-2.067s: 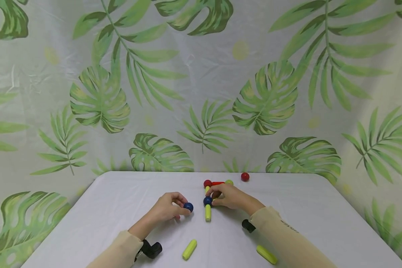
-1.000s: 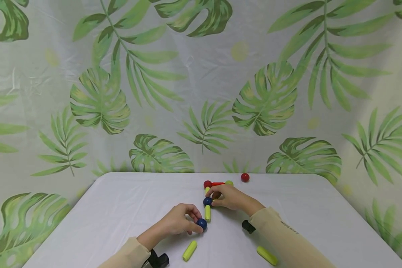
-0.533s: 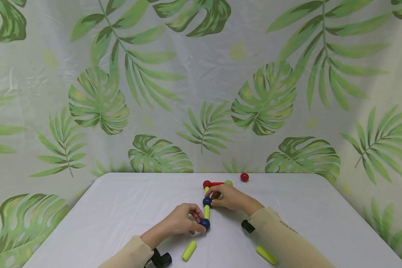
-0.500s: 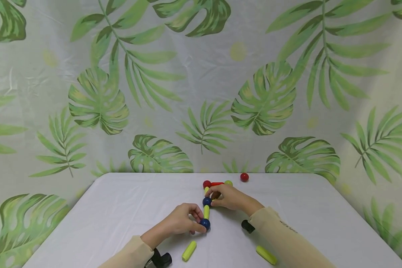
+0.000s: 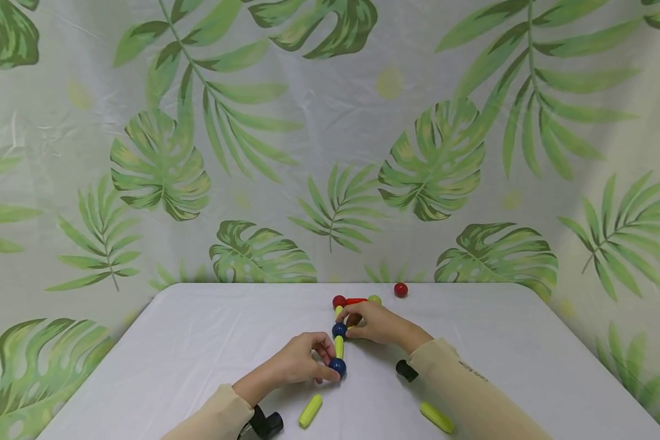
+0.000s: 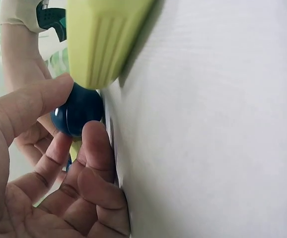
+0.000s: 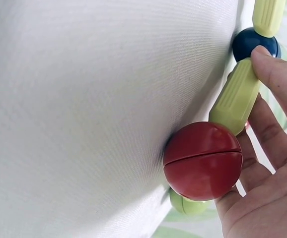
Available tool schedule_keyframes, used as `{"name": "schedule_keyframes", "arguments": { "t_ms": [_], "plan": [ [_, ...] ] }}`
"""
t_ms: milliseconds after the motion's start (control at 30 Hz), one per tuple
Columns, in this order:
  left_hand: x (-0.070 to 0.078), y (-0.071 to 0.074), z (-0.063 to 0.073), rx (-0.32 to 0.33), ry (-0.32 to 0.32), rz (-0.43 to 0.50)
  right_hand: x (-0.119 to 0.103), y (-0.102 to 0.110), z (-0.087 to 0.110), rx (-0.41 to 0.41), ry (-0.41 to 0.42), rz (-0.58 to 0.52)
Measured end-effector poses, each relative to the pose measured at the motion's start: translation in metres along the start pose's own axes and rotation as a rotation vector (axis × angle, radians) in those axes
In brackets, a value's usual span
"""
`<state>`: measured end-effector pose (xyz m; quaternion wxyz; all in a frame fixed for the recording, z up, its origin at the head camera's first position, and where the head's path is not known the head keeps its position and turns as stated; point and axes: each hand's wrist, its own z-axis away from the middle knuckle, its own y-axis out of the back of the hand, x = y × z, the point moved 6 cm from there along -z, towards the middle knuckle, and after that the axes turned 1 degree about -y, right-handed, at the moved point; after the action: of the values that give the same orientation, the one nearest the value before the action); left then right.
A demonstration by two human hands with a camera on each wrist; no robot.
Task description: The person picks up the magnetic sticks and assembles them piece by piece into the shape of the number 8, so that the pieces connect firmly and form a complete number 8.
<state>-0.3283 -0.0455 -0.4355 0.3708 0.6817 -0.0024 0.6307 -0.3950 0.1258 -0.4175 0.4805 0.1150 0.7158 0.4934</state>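
Note:
In the head view my left hand point(image 5: 302, 359) pinches a blue ball point(image 5: 338, 368) between thumb and fingers. This ball touches the near end of a yellow-green rod point(image 5: 338, 348). A second blue ball point(image 5: 339, 330), at the rod's far end, is pinched by my right hand point(image 5: 376, 324). In the right wrist view, another yellow-green rod point(image 7: 234, 96) runs from that ball to a red ball point(image 7: 203, 161), mostly hidden under the hand in the head view. Farther back, a red ball point(image 5: 339, 301) joins a red rod point(image 5: 355, 300) leading to a green ball point(image 5: 374, 299).
A loose red ball point(image 5: 400, 289) lies by the far edge of the white table point(image 5: 242, 311). Two loose yellow-green rods, a left rod point(image 5: 310, 410) and a right rod point(image 5: 437, 417), lie near the person. A leaf-patterned curtain point(image 5: 335, 134) hangs behind.
My left hand has carried its blue ball right and toward the person, up against the near end of the rod. My right hand has stayed on its blue ball.

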Motion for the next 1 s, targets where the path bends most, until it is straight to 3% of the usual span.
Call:
{"name": "schedule_keyframes", "arguments": {
  "t_ms": [400, 700, 1000],
  "plan": [
    [-0.007, 0.004, -0.004, -0.122, -0.079, 0.063, -0.005, 0.006, 0.007, 0.004, -0.015, 0.011],
    [-0.008, 0.007, -0.005, -0.181, -0.069, 0.059, -0.02, 0.031, 0.029, 0.059, 0.053, 0.028],
    [-0.013, 0.008, -0.005, -0.231, -0.069, 0.074, -0.053, 0.021, 0.06, -0.077, 0.105, -0.019]
  ]
}}
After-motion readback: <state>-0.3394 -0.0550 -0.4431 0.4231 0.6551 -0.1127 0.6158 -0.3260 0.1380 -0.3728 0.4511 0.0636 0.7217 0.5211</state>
